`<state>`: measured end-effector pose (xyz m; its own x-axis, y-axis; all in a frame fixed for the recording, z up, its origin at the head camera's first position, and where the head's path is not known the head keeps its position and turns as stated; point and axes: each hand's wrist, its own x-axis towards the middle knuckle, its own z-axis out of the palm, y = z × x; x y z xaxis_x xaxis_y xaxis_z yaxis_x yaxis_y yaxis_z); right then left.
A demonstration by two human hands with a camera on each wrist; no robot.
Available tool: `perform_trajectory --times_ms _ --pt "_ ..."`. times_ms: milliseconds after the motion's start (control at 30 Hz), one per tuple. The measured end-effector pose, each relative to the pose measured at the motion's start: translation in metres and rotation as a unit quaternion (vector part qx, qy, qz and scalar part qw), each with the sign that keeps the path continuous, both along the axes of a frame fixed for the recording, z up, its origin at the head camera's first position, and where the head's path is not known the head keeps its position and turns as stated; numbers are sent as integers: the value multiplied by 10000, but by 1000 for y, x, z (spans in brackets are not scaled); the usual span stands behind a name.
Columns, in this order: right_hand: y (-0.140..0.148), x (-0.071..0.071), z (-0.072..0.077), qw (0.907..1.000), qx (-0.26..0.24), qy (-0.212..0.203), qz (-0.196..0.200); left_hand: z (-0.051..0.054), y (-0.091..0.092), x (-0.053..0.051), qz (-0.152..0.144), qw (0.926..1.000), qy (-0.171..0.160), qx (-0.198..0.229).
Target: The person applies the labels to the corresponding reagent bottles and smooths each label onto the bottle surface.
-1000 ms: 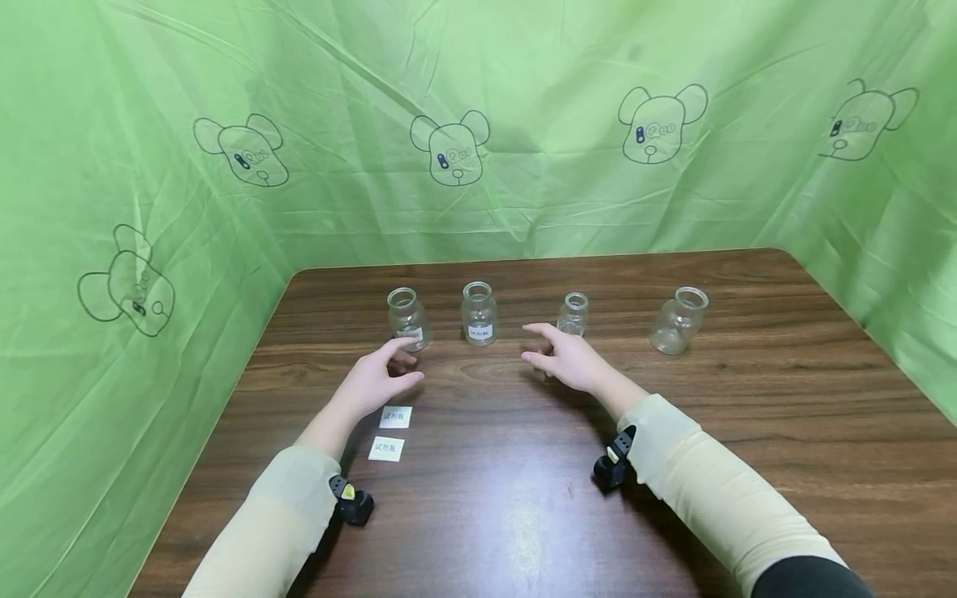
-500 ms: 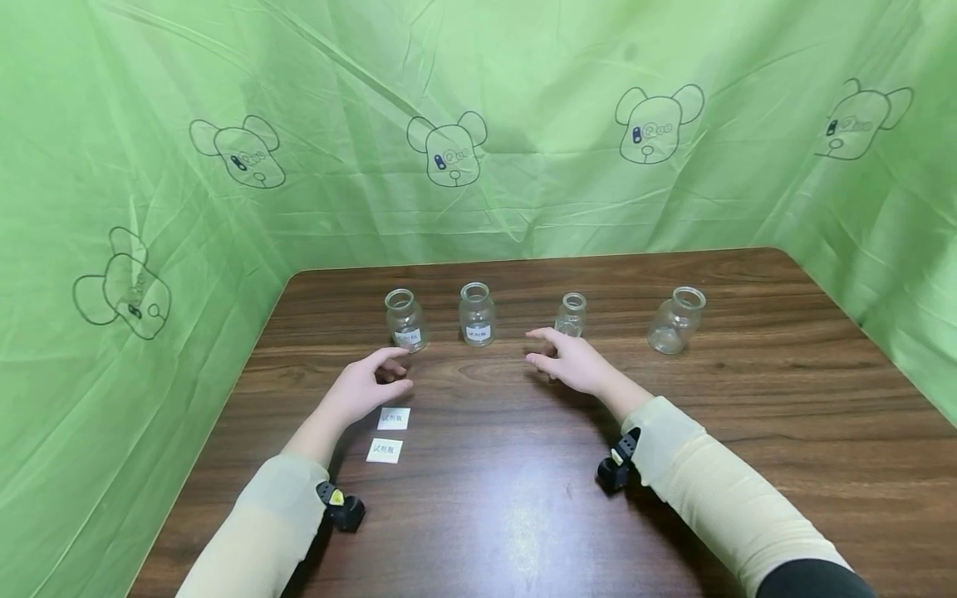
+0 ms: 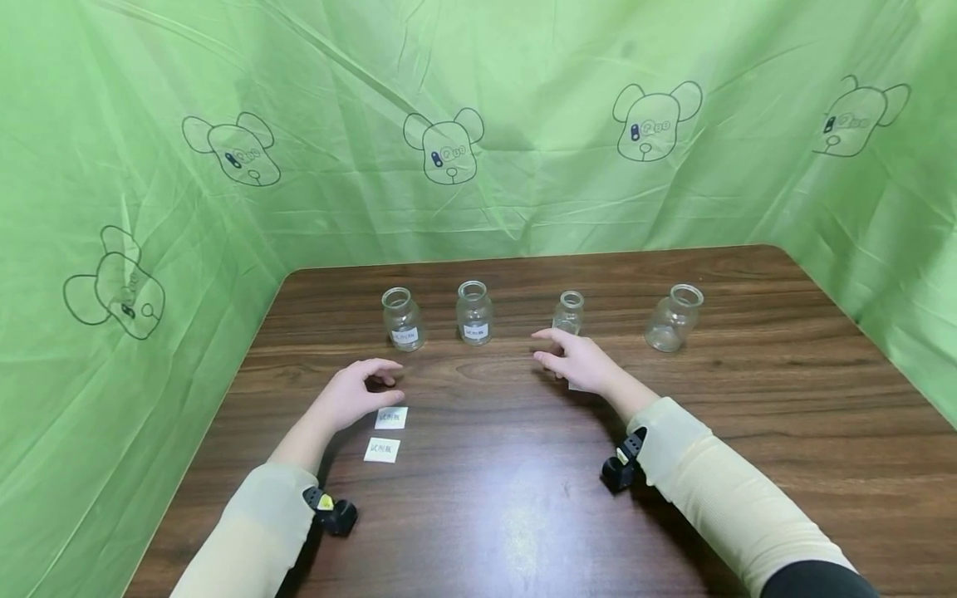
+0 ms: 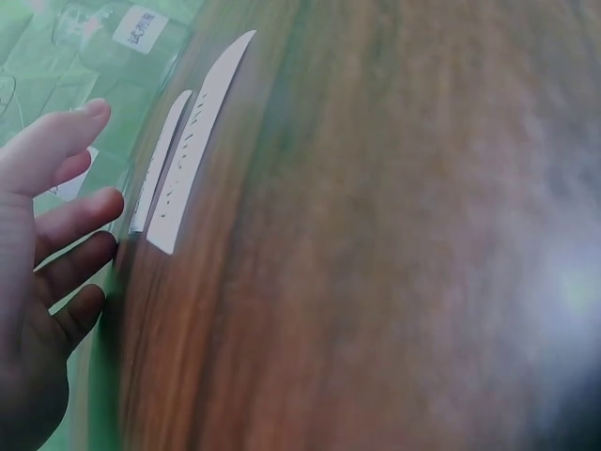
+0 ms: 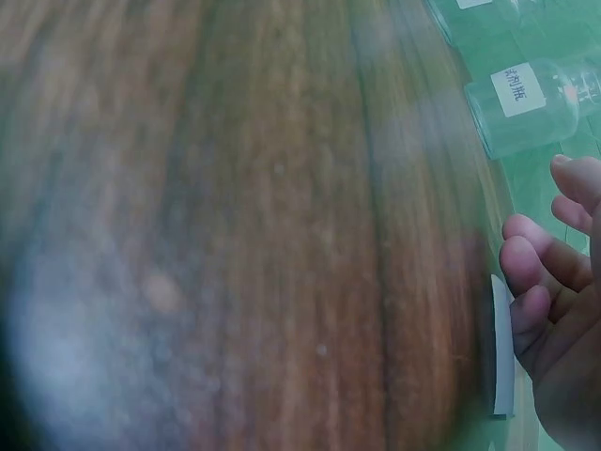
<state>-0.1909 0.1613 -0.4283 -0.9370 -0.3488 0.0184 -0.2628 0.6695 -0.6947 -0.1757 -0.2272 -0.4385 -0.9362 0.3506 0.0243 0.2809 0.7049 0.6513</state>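
My left hand (image 3: 351, 400) hovers with loosely bent fingers and holds nothing. Right beside it, two white paper labels (image 3: 391, 418) with printed characters lie one before the other on the table. Two glass bottles stand behind: the left bottle (image 3: 402, 320) and its neighbour (image 3: 474, 314) each bear such a label. My right hand (image 3: 581, 364), fingers relaxed, is in front of a smaller glass bottle (image 3: 571, 306) and partly hides it. Under that hand a white paper's edge (image 5: 502, 348) shows in the right wrist view; the fingers do not visibly grip it.
Farther right stands a glass bottle (image 3: 674, 319) with no label in sight. Brown wood-grain table (image 3: 478, 465) extends beneath everything. Green cloth (image 3: 523, 199) with drawn bear heads hangs behind and at the sides. Each wrist wears a small black camera (image 3: 338, 515).
My left hand has drawn back from the left bottle, towards the lower left, uncovering its label. My right hand has shifted slightly right, and a white paper corner now shows beneath it.
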Motion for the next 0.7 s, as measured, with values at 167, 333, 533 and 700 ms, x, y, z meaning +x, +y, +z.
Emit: perform_trajectory --times_ms 167,333,533,700 --pt "2 1 2 9998 -168 -20 -85 -1 -4 3 -217 9997 0 -69" --pt "2 1 3 9995 -276 -26 -125 -2 -6 4 -574 9980 9 -267" --pt "3 1 4 9998 -164 64 -109 -1 -7 5 -753 9961 25 -450" --pt "2 1 8 9997 -37 214 -76 2 -7 8 -794 9956 43 -491"
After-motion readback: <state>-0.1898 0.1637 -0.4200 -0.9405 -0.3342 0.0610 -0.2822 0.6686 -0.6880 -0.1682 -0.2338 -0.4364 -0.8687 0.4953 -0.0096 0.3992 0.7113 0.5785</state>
